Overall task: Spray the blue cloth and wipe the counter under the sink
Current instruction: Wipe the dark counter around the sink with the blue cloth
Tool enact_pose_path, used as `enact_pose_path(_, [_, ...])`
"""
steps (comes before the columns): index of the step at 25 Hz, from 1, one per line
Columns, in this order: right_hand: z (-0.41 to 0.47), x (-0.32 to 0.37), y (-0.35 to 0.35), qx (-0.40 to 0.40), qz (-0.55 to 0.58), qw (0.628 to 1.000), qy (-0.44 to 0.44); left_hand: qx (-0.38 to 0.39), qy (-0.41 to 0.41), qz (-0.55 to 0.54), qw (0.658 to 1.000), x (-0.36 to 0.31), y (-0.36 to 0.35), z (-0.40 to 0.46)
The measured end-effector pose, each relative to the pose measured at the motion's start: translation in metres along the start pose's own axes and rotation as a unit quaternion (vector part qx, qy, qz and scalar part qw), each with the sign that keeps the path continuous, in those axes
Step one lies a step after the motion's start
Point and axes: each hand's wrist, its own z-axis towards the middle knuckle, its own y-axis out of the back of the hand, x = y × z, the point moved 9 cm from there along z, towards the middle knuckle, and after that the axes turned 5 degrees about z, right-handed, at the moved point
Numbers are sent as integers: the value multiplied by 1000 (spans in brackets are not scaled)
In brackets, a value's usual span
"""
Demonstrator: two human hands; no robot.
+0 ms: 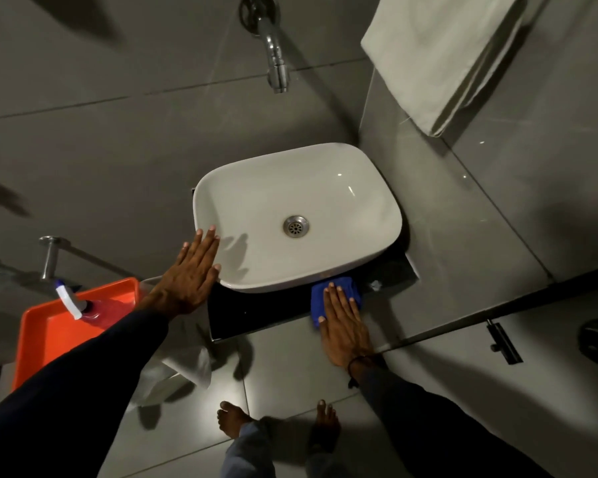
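Observation:
A white basin sits on a small black counter. The blue cloth lies folded on the counter's front strip, just under the basin's front rim. My right hand presses flat on the cloth, fingers together and pointing toward the basin. My left hand is flat with fingers stretched out, resting against the basin's left front corner and holding nothing. The spray bottle, with a white trigger head and pink liquid, lies in an orange tray at the left.
A chrome tap juts from the grey wall above the basin. A white towel hangs at upper right. A white bag or cloth hangs below the counter's left side. My bare feet stand on grey floor tiles.

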Motion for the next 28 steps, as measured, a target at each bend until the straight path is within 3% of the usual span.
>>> enact_pose_path(4, [5,-38,20,7,-27,999,46,1,1,18,1000,3,-3,1])
enact_pose_path(8, [20,-116,62,-34,-46,998,-36,-2,6,18,1000,5,-6,2])
enact_pose_path(12, [25,-154,73,6,-76,995,-69,-7,8,12,1000,7,-8,2])
enact_pose_path(16, [24,-115,54,14,5,993,-116,-19,9,1,1000,5,-7,2])
enact_pose_path(28, [3,70,-38,77,3,994,72,-19,20,12,1000,-12,13,-3])
